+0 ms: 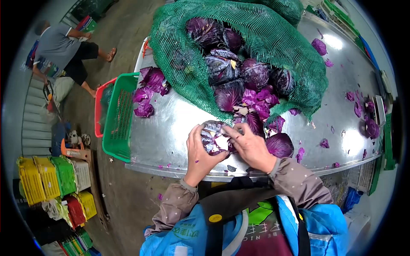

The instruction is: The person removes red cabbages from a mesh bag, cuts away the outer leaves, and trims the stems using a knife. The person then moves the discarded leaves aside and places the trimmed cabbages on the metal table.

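Loosely cupped left hand [200, 152] holds cabbage [212, 137], right hand [251, 145] touching

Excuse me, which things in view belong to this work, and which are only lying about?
Seems in use:
purple cabbage, held in the left hand, right hand on it
green net bag of cabbages
metal table

Seems only lying about:
loose purple leaves
yellow crates

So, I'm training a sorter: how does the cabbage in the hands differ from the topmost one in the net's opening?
The held cabbage shows a pale patch; the topmost cabbage shows mostly dark purple leaf. The held cabbage is between the left hand and right hand; the topmost cabbage lies in the green net. Both are purple and rounded.
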`<state>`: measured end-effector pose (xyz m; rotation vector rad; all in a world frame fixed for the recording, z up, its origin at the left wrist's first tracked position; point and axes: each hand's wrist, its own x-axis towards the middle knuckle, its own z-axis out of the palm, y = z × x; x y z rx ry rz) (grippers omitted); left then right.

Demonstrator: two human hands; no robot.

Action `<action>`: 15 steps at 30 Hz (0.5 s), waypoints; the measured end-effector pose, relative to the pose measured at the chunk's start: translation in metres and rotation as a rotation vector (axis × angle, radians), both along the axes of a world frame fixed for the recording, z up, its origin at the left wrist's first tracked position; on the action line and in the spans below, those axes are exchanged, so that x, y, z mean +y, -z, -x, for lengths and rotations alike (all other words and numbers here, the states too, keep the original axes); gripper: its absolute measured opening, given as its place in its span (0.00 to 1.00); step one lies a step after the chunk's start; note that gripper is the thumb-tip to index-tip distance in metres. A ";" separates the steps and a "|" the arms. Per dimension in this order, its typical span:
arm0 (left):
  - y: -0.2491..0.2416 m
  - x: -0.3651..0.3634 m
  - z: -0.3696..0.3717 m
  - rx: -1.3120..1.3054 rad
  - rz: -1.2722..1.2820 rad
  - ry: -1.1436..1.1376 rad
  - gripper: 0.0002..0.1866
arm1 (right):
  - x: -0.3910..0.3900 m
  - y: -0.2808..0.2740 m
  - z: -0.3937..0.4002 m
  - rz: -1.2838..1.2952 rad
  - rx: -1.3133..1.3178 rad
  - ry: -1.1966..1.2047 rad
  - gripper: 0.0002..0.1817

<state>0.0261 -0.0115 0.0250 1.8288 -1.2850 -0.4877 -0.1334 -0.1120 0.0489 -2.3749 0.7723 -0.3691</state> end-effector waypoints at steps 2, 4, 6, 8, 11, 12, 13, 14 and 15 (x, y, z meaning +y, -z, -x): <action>-0.002 -0.004 0.001 -0.032 -0.026 -0.025 0.51 | -0.001 0.002 -0.009 0.071 0.074 0.031 0.25; -0.002 -0.010 0.005 -0.078 -0.031 -0.031 0.50 | -0.012 0.001 -0.017 0.180 0.119 0.041 0.24; -0.004 -0.014 0.009 -0.179 -0.021 -0.041 0.49 | -0.024 0.008 -0.025 0.208 0.123 0.053 0.21; -0.005 -0.016 0.012 -0.178 -0.020 -0.048 0.49 | -0.035 0.025 -0.031 0.211 0.135 0.080 0.19; 0.001 -0.014 0.004 -0.185 -0.006 -0.016 0.49 | -0.054 0.042 -0.036 0.042 0.098 0.100 0.19; 0.003 -0.011 0.003 -0.176 -0.002 -0.011 0.49 | -0.057 0.051 -0.034 0.041 0.076 0.143 0.19; 0.003 -0.009 0.001 -0.170 0.011 -0.009 0.49 | -0.061 0.061 -0.033 0.049 0.049 0.184 0.18; 0.001 -0.006 -0.004 -0.134 0.010 0.047 0.49 | -0.060 0.062 -0.030 0.051 0.009 0.214 0.18; -0.001 0.003 -0.011 -0.094 -0.002 0.105 0.49 | -0.057 0.067 -0.025 0.050 0.006 0.212 0.18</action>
